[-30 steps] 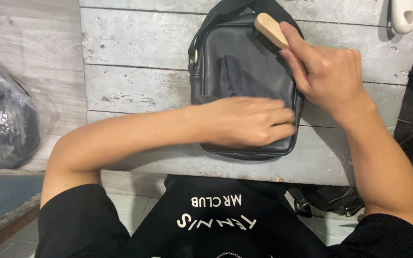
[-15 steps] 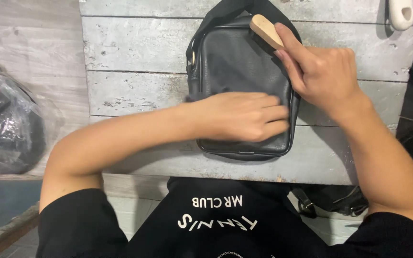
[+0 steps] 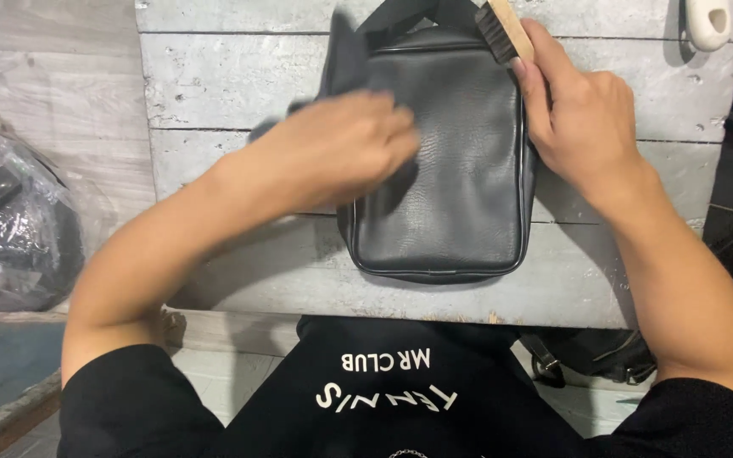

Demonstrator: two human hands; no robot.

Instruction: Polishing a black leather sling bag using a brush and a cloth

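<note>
1. The left hand [image 3: 337, 148] has moved since the earlier frame: it lay flat across the lower front of the black leather bag [image 3: 456, 187], and now it sits at the bag's upper left corner, blurred with motion. It is closed loosely over a dark cloth [image 3: 345, 55], whose free end sticks up past the knuckles.
2. The bag's lower front panel, covered before, now shows bare and glossy. I judge the wiping has travelled up the panel toward the strap end.
3. The bag lies flat on the grey plank bench [image 3: 214, 76], its strap [image 3: 409, 13] running off the far edge, its bottom edge near the person.
4. The right hand [image 3: 583, 127] has shifted slightly up; it braces the bag's right edge and pinches a wooden-backed brush [image 3: 502, 30], now tilted so its dark bristles show.
5. Left of the bench lies a clear plastic bag of dark items [image 3: 10, 229]; at the far right, a white handle [image 3: 710, 21].
</note>
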